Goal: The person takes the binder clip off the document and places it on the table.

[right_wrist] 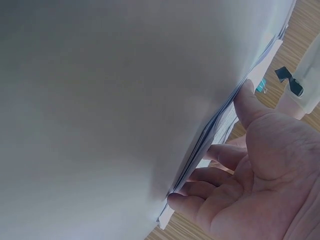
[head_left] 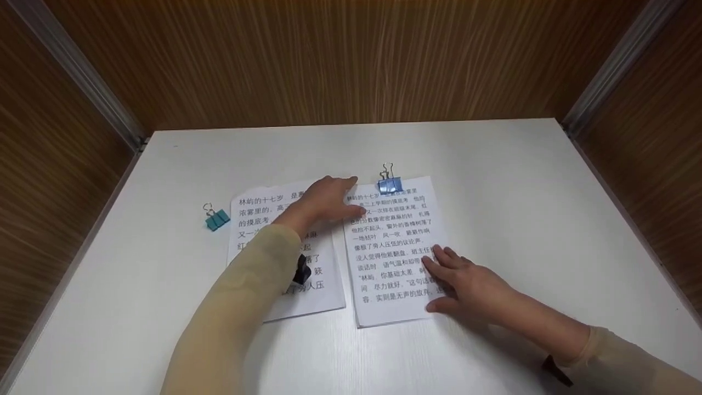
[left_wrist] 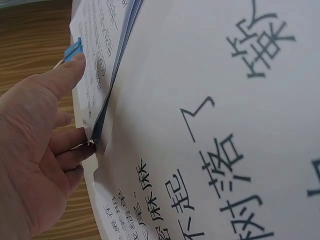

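Observation:
Two stacks of printed sheets lie side by side on the white table. A blue binder clip (head_left: 390,185) sits at the top edge of the right stack (head_left: 389,317). My left hand (head_left: 326,200) reaches across the left stack (head_left: 323,300), its fingers extended and touching the right stack's upper left edge. In the left wrist view, its fingertips (left_wrist: 82,150) meet the paper edges. My right hand (head_left: 474,288) touches the right stack's lower right edge with spread fingers. The right wrist view shows its fingertips (right_wrist: 182,200) and thumb along the layered sheet edges.
A teal binder clip (head_left: 218,220) lies left of the left stack's upper corner. My left forearm covers much of that stack. Wood-grain panels (head_left: 351,66) rise behind the table (head_left: 493,181) and along both sides.

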`<state>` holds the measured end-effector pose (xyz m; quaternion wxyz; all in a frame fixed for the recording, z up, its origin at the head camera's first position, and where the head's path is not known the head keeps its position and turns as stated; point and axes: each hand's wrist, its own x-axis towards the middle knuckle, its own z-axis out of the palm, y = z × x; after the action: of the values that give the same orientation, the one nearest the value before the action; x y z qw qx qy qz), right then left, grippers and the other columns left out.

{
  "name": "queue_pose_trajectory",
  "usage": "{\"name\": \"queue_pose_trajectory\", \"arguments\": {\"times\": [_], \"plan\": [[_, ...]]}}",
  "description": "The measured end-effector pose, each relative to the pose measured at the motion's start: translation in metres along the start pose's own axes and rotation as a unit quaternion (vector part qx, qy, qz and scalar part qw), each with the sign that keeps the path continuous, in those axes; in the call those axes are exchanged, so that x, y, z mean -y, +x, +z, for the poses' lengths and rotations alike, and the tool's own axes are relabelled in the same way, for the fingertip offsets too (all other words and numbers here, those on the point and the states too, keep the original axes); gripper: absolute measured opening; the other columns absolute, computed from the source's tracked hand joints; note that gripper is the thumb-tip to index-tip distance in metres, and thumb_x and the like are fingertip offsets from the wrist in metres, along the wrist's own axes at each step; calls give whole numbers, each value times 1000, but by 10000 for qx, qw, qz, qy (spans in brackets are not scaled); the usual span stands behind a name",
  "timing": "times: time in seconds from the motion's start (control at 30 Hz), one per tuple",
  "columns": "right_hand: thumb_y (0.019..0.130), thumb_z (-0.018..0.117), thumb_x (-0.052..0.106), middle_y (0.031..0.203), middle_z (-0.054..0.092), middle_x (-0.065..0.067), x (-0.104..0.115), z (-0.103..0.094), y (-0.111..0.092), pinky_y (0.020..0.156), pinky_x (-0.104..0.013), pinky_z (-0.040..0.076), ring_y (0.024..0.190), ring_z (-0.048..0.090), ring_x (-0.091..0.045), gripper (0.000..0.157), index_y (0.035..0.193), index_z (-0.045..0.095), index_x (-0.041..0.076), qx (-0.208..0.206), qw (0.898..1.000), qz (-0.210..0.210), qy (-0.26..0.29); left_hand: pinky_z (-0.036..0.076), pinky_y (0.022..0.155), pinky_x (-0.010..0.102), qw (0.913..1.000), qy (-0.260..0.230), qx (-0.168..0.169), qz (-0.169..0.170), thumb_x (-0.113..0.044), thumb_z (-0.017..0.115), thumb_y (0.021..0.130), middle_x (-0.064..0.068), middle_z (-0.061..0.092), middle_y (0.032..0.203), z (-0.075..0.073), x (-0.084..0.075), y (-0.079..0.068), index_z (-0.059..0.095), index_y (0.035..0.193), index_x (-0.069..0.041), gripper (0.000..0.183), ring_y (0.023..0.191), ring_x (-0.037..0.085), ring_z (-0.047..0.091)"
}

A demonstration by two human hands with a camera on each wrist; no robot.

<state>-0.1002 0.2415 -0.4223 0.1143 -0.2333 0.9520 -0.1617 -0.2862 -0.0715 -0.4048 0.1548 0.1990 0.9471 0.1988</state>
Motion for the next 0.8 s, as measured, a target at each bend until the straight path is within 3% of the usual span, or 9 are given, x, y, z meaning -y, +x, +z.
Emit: {"name": "queue_pose_trajectory", "arguments": {"times": [0.2,0.37,0.47,0.67,0.8], "plan": [[88,84,48,168,34,-22,1,0,-1,115,-62,41,153,34,-46,91,160,46,8,12,10000,21,25,29,127,43,9988,-265,-411,24,-51,78,93,10,54,158,0,0,5,46,162,-13,85,150,31,44],[89,82,51,167,34,-24,0,0,-1,115,-63,42,152,35,-47,90,160,47,6,-35,10000,-41,15,43,117,38,9905,-1144,-760,-21,-42,81,94,12,67,142,1,1,7,53,157,-9,76,136,26,58],[90,80,52,166,35,-25,-1,1,-1,114,-63,42,151,36,-48,90,159,48,5,-71,9999,-105,-6,45,115,37,9845,-1572,-766,-96,-38,81,95,14,66,142,1,1,6,53,157,-7,75,134,25,59],[90,81,52,166,35,-24,-1,0,0,113,-62,43,151,36,-48,90,159,47,5,-67,9999,-137,-65,42,118,37,9798,-1866,-701,-186,-37,81,95,16,59,151,0,0,5,52,157,-7,75,141,27,54],[90,81,52,167,35,-24,-2,0,0,113,-63,43,151,36,-48,90,160,47,5,-45,9999,-116,-82,45,113,37,9735,-2185,-598,-309,-38,82,94,17,57,151,-2,1,2,50,158,-5,79,133,25,56]]}}
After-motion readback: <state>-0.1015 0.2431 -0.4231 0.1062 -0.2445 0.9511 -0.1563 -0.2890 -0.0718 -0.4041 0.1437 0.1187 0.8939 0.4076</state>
